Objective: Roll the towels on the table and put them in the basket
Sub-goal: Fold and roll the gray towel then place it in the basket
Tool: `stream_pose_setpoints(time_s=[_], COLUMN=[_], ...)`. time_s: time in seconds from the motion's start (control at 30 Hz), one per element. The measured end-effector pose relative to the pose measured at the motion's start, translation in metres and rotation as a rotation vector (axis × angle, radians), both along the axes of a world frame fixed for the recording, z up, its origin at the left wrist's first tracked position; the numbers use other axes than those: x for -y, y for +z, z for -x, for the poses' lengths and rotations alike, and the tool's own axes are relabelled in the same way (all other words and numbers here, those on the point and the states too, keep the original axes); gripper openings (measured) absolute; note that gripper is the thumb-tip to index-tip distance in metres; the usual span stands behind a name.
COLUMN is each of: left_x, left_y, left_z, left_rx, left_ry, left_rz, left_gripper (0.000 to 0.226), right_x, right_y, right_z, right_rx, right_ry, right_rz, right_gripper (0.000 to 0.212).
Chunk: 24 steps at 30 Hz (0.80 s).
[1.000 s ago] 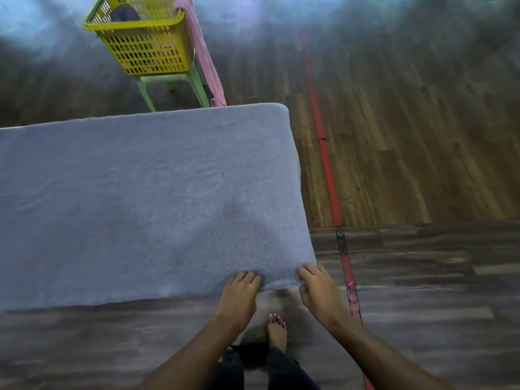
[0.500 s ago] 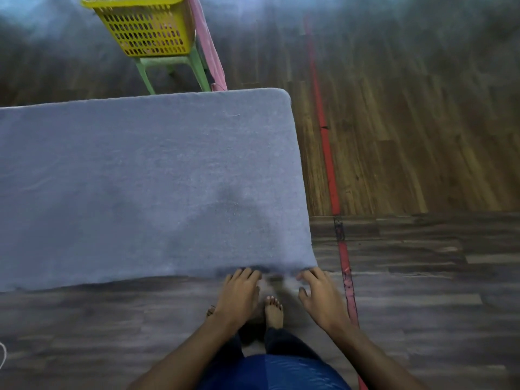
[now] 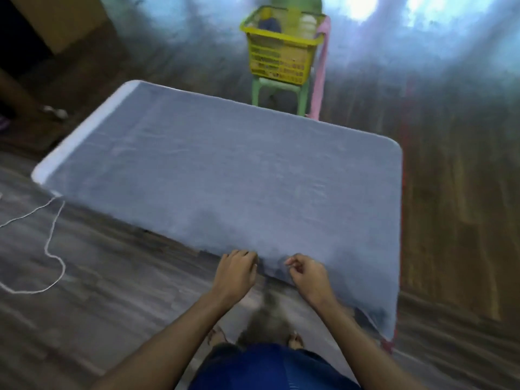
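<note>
One view only, worn on the head. Looks forward and steeply down over the person's own body. Sits close above the left hand [image 3: 237,273] and right hand [image 3: 308,278], low in the middle, with forearms running in from the bottom edge. Takes in the grey towel [image 3: 225,175] across the centre, the yellow basket [image 3: 278,60] farther off near the top edge, wooden floor [image 3: 112,277] all round. Bends and smears toward the edges, as wide lenses do.
</note>
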State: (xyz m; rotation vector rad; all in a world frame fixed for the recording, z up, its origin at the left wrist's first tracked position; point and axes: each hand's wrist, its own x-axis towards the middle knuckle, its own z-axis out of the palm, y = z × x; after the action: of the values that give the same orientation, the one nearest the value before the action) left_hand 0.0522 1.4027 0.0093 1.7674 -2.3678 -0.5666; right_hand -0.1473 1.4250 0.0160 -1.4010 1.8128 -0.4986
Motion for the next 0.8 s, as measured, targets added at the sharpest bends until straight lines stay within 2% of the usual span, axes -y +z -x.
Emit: stream_pose_setpoints(time_s=[0.17, 0.37, 0.63, 0.8], left_x=[0.011, -0.005, -0.027, -0.007], left_y=[0.025, 0.038, 0.035, 0.031], left_z=[-0.119, -0.276, -0.442, -0.537], left_rx=[0.002, -0.022, -0.074, -0.099], left_ry=[0.165, 0.411, 0.752, 0.927], left_rz=[0.060, 0.092, 0.042, 0.006], left_gripper=[0.010, 0.013, 0.010, 0.012], right_x=[0.054, 0.081, 0.124, 0.175], right_y=[0.025, 0.034, 0.034, 0.028], right_z=[-0.132, -0.286, -0.459, -0.571], right_rx=[0.025, 0.031, 0.004, -0.012], right_ry=[0.186, 0.422, 0.727, 0.848], right_rz=[0.004, 0.002, -0.016, -0.025], right_gripper=[0.018, 0.016, 0.015, 0.013])
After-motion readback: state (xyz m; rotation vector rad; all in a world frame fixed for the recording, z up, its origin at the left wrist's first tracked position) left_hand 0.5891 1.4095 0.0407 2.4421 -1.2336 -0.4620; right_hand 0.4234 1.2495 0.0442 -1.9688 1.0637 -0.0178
